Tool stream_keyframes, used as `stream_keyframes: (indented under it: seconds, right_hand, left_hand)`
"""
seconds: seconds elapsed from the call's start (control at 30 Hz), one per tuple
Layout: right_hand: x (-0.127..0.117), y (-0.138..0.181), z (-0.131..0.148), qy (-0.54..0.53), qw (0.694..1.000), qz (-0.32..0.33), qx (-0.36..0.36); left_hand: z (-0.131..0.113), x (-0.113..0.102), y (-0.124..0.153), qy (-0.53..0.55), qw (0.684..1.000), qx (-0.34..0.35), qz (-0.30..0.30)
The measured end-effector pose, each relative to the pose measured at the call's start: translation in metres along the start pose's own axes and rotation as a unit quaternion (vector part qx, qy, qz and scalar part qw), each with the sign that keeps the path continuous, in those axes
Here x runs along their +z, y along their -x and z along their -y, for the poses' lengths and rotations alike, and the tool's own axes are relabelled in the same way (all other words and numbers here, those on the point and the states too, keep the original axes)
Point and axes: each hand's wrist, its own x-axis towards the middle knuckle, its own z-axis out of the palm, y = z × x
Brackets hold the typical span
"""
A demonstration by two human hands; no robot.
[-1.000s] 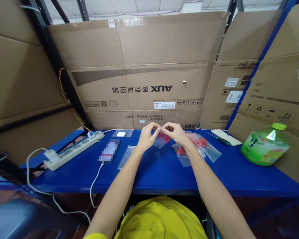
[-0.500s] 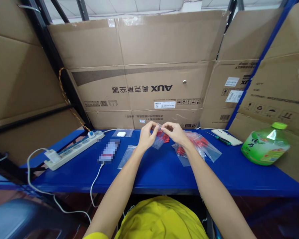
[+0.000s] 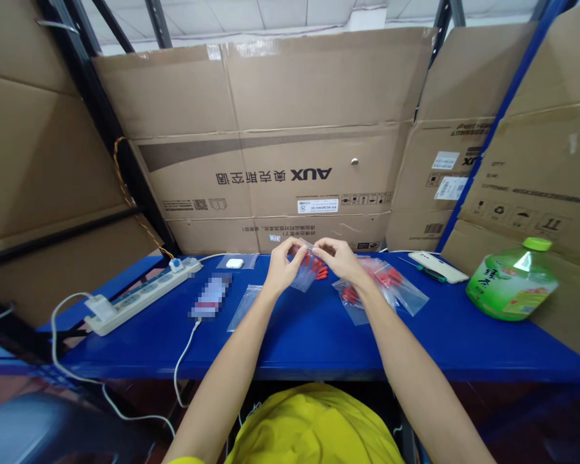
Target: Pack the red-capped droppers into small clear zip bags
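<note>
A small clear plastic bag (image 3: 307, 269) with red parts inside hangs between my two hands just above the blue table (image 3: 319, 335). My left hand (image 3: 280, 265) pinches the bag's top left corner. My right hand (image 3: 337, 258) pinches its top right edge. Right of my right wrist lie more clear bags of red parts (image 3: 384, 287). An empty clear bag (image 3: 244, 306) lies flat below my left wrist.
A white power strip (image 3: 140, 295) with a cable runs along the left. A phone (image 3: 211, 294) on a cable and a white earbud case (image 3: 234, 263) lie nearby. A white flat device (image 3: 437, 266), a screwdriver and a green bottle (image 3: 511, 283) sit right. Cardboard boxes (image 3: 280, 142) wall the back.
My hands have drawn slightly apart along the top of the bag. The view has tilted a little. Nothing else on the table has moved.
</note>
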Motion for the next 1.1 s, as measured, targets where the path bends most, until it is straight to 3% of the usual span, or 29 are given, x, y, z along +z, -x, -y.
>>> stream_keyframes:
  seconds: [0.17,0.47,0.67,0.87,1.1]
  right_hand:
    - [0.0030,-0.0006,-0.0032,0.027,0.999,-0.003,-0.024]
    - [-0.0032,-0.0010,-0.0041,-0.021,1.000,-0.023,0.004]
    - [0.0001,-0.0003,-0.0009,0.028,0.999,-0.023,-0.003]
    - [0.0003,-0.0005,-0.0001,-0.047,0.999,-0.018,0.019]
    - [-0.0003,-0.0050,-0.0055,-0.041,0.995,-0.081,0.029]
  left_hand:
    - [0.0065,-0.0030,-0.0020,0.025,0.998,-0.043,0.034]
    - [0.0025,-0.0067,-0.0029,0.001,1.000,-0.017,-0.025]
    - [0.0045,-0.0051,-0.0017,0.010,0.998,-0.052,0.019]
    - [0.0092,-0.0080,-0.0037,0.026,0.999,-0.038,0.011]
    - [0.0094,-0.0068,-0.0057,0.056,0.997,-0.054,-0.011]
